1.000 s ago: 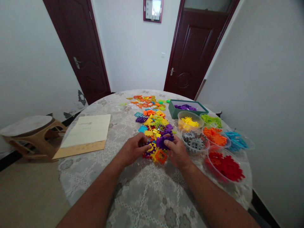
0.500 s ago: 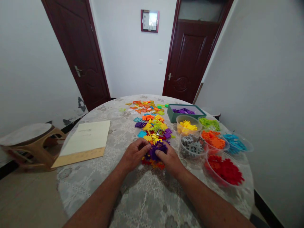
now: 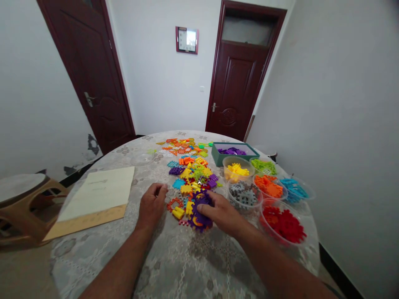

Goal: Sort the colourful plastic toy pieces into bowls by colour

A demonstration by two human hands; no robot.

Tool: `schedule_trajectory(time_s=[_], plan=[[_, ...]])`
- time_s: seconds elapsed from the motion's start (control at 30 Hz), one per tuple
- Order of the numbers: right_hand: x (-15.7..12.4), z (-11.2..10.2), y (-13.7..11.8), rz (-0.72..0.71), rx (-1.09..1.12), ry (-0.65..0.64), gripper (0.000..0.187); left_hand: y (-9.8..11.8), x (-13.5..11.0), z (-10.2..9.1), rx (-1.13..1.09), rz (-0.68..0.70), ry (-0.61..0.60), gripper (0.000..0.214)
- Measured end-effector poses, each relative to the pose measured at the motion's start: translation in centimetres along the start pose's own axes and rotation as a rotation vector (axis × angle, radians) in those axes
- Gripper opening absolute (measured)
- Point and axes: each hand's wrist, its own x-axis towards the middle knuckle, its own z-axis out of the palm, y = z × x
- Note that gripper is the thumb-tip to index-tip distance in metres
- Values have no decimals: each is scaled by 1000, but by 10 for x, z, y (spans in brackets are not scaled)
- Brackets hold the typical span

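A purple gear-shaped plastic piece [image 3: 202,214] is pinched in my right hand [image 3: 218,209], thumb on its face and fingers behind. Yellow-orange parts show through its openings and at its lower edge. My left hand [image 3: 152,203] rests on the tablecloth left of the pieces, its fingers curled in and nothing visible in them. Between my hands lie a red-orange square frame piece [image 3: 175,204] and a yellow connector piece [image 3: 178,213]. Beyond the gear spreads a mixed heap of toothed pieces [image 3: 196,170] in yellow, green, purple, blue and red.
Clear tubs of sorted pieces stand at right: yellow [image 3: 238,170], grey [image 3: 245,194], orange [image 3: 269,186], green [image 3: 263,166], blue [image 3: 294,190] and red [image 3: 283,224]. A green box [image 3: 218,158] holds purple pieces. Paper sheets [image 3: 102,187] lie at left; more pieces [image 3: 182,146] lie farther back.
My left hand has come off the purple gear and moved left onto the tablecloth. My right hand keeps hold of the gear, now turned more upright. The whole view has shifted slightly.
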Motion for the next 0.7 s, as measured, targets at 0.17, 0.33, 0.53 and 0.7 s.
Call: schedule_trajectory(time_s=[0.17, 0.33, 0.53, 0.7], plan=[[7, -42, -38, 69, -162, -54, 23, -7, 3, 9, 26, 4, -34, 33], [83, -131, -52, 35, -310, 214, 18, -4, -1, 12, 75, 20, -57, 35], [184, -232, -45, 226, -270, 625, 14, -9, 1, 14, 84, -2, -87, 36], [219, -270, -31, 299, -227, 770, 21, -16, 1, 16, 57, -17, -129, 36]])
